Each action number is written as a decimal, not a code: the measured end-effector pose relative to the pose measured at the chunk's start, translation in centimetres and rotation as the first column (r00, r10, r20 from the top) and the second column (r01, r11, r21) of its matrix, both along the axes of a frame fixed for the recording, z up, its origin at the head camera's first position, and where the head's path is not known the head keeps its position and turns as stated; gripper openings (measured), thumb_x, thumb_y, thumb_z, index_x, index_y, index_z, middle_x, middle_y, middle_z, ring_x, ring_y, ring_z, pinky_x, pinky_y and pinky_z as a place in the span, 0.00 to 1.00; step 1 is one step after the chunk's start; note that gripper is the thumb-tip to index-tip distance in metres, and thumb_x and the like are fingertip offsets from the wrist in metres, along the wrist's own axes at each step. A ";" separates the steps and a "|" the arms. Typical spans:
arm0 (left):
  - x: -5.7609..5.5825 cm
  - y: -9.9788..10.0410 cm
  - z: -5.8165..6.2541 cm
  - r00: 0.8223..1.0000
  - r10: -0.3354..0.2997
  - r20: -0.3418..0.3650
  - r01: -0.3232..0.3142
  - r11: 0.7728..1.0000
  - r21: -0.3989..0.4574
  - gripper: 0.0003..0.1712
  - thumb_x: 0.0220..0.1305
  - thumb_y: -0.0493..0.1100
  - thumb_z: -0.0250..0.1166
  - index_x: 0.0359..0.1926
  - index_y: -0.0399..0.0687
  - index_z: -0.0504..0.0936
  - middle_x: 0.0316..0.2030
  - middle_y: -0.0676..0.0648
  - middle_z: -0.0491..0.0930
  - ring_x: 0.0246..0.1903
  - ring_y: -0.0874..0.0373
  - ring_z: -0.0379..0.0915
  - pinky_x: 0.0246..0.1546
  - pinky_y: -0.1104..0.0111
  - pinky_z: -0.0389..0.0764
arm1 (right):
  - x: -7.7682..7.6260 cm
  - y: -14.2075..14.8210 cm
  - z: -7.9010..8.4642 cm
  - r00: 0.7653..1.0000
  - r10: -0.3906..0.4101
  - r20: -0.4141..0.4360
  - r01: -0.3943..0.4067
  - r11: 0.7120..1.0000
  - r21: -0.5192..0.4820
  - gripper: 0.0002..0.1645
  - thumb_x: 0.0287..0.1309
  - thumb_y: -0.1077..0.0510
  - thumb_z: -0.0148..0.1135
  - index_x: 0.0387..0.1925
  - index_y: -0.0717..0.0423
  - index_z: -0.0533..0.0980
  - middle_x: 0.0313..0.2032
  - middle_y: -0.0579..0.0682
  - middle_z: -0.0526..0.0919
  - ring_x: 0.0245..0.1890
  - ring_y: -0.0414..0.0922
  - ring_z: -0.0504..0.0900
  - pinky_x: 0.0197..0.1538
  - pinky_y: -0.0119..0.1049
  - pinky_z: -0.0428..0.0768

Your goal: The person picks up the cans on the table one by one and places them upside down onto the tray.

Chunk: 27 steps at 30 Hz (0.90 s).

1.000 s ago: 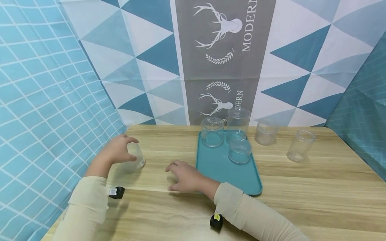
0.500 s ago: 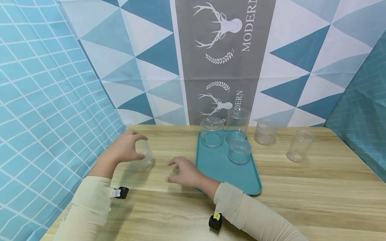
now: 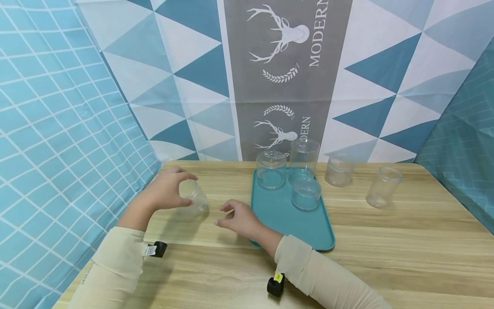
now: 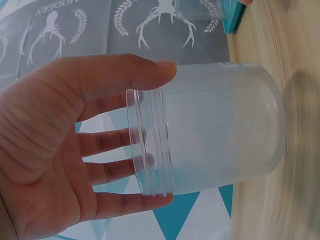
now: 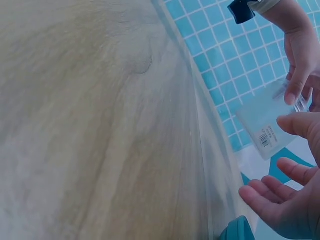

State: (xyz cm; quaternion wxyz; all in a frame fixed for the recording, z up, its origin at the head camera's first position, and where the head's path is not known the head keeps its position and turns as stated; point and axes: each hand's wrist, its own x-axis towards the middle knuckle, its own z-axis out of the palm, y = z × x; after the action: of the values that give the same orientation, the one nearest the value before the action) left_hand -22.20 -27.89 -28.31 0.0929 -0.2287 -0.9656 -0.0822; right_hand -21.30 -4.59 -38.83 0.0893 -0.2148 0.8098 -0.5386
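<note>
My left hand (image 3: 164, 189) grips a clear plastic jar (image 3: 198, 202) at the left of the table in the head view. In the left wrist view, the thumb and fingers curl round the threaded neck of the jar (image 4: 215, 130), and its rounded base is close to the wood. The right wrist view shows a barcode label on the jar (image 5: 265, 120). My right hand (image 3: 241, 219) hovers to the right of that jar, by the tray's left edge, fingers loosely bent and holding nothing. A blue-green tray (image 3: 278, 216) bears three clear jars (image 3: 271, 172) towards its back.
On the wooden table (image 3: 216, 274), right of the tray, stand a short clear jar (image 3: 339, 171) and a taller clear jar (image 3: 384, 187). Patterned cloth (image 3: 285, 90) hangs behind the table, and a blue checked cloth (image 3: 69, 128) borders its left side.
My left hand has moved right with the jar, towards the right hand. The right hand has risen slightly, its fingers drawing a little closer together. The tray and other jars stay put.
</note>
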 end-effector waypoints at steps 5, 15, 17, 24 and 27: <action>0.3 0.5 0.0 1.000 -0.019 0.012 0.019 1.000 0.025 0.34 0.44 0.45 0.78 0.55 0.44 0.81 0.55 0.36 0.74 0.55 0.37 0.69 0.53 0.44 0.72 | -0.2 0.1 0.1 1.000 -0.018 0.017 0.018 1.000 -0.020 0.23 0.57 0.54 0.70 0.51 0.60 0.77 0.51 0.55 0.79 0.46 0.48 0.79 0.44 0.39 0.80; 0.6 1.6 0.2 0.997 -0.073 -0.022 0.074 0.996 0.057 0.36 0.41 0.45 0.79 0.55 0.44 0.81 0.54 0.39 0.75 0.55 0.40 0.70 0.55 0.46 0.72 | -0.6 0.7 0.2 0.986 -0.067 0.155 0.095 0.979 -0.182 0.25 0.58 0.53 0.69 0.52 0.64 0.75 0.49 0.57 0.78 0.41 0.46 0.80 0.42 0.42 0.83; 0.7 1.8 0.3 0.996 -0.084 -0.035 0.086 0.995 0.057 0.35 0.41 0.45 0.80 0.55 0.44 0.81 0.54 0.39 0.76 0.54 0.40 0.70 0.54 0.46 0.72 | -0.7 0.9 0.2 0.979 -0.066 0.192 0.109 0.969 -0.221 0.25 0.59 0.54 0.67 0.53 0.65 0.75 0.50 0.57 0.77 0.42 0.46 0.79 0.44 0.44 0.83; 1.1 2.5 0.3 0.992 -0.114 -0.060 0.118 0.991 0.070 0.36 0.41 0.45 0.80 0.55 0.45 0.81 0.54 0.40 0.76 0.55 0.41 0.70 0.55 0.46 0.72 | -1.0 1.6 0.4 0.936 -0.011 0.351 0.151 0.915 -0.375 0.29 0.64 0.54 0.62 0.59 0.68 0.69 0.53 0.59 0.74 0.55 0.61 0.75 0.47 0.45 0.83; 1.2 2.8 0.3 0.989 -0.128 -0.070 0.133 0.988 0.077 0.36 0.41 0.45 0.80 0.55 0.46 0.81 0.54 0.41 0.76 0.55 0.42 0.70 0.54 0.46 0.72 | -1.3 1.9 0.5 0.914 0.038 0.404 0.160 0.881 -0.445 0.30 0.65 0.53 0.59 0.61 0.69 0.66 0.57 0.62 0.72 0.59 0.63 0.72 0.48 0.48 0.83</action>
State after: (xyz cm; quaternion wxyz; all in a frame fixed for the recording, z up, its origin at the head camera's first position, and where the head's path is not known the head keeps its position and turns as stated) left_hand -21.03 -25.12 -28.01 0.1276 -0.2899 -0.9409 -0.1197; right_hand -22.56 -2.71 -38.35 0.1811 -0.0889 0.6262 -0.7531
